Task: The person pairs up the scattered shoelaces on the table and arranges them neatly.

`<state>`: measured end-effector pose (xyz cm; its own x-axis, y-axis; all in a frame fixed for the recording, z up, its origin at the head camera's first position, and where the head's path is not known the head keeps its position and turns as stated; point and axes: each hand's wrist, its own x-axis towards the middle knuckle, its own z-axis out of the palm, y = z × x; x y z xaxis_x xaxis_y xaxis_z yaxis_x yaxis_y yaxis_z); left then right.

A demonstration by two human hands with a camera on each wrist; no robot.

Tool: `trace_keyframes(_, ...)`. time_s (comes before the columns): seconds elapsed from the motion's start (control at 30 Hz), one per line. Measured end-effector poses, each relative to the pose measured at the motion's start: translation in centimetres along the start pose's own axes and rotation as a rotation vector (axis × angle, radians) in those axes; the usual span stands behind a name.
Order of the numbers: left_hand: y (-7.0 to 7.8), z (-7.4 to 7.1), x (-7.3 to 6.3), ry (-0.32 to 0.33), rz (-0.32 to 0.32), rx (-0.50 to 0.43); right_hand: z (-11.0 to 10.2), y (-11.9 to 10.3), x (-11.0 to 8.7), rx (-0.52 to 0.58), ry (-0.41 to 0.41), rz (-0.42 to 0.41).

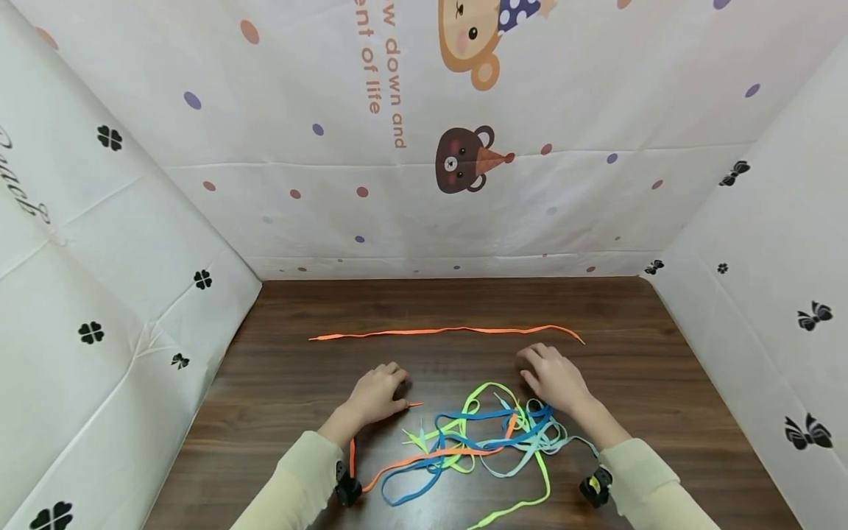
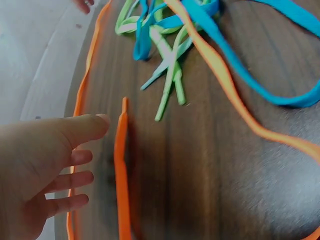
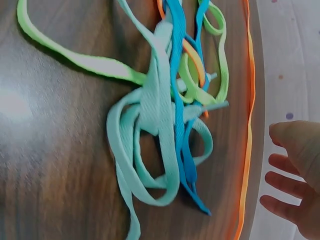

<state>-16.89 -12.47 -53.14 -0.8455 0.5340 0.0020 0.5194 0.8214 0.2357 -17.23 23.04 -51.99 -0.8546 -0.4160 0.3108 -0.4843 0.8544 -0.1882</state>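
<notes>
Nothing is held by the relaxed left hand [image 1: 377, 394] or right hand [image 1: 555, 379]. Tangled laces [image 1: 470, 451] are bunched nearby; beyond, one orange lace [image 1: 444, 331] is laid straight. Untangling seems underway; another lace should probably be freed.

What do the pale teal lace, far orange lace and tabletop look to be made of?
Pale teal lace: probably woven textile, matte; fine ribbing shows. Far orange lace: likely similar fabric, fairly matte, from its flat, flexible band; weave unclear. Tabletop: wood or wood-look laminate with a low sheen, from its streaky brown grain and bright reflection.
</notes>
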Motion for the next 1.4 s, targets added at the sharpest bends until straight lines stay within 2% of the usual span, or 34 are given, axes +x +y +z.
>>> trace_keyframes(0.3, 1.0, 1.0, 0.3, -0.021, 0.032, 0.026, 0.4, -2.0, -0.6, 0.0, -0.006, -0.058)
trace_keyframes(0.53, 1.3, 1.4, 0.6, -0.058, 0.005, -0.009, 0.8, -3.8, -1.0, 0.008, -0.003, -0.126)
trace_keyframes(0.73, 1.2, 1.5, 0.5, -0.062, 0.009, -0.031, 1.1, -5.0, -1.3, 0.041, -0.022, -0.161)
trace_keyframes(1.03, 0.6, 0.6, 0.1, 0.013, -0.013, -0.096, 1.4, -6.8, -1.9, 0.078, -0.073, -0.201)
trace_keyframes(1.17, 0.2, -0.3, -0.2, 0.037, -0.029, -0.096, 1.6, -7.6, -2.2, 0.107, -0.087, -0.212)
trace_keyframes(1.4, -0.4, -2.0, -0.9, 0.094, -0.061, -0.104, 2.3, -8.8, -2.5, 0.143, -0.064, -0.268)
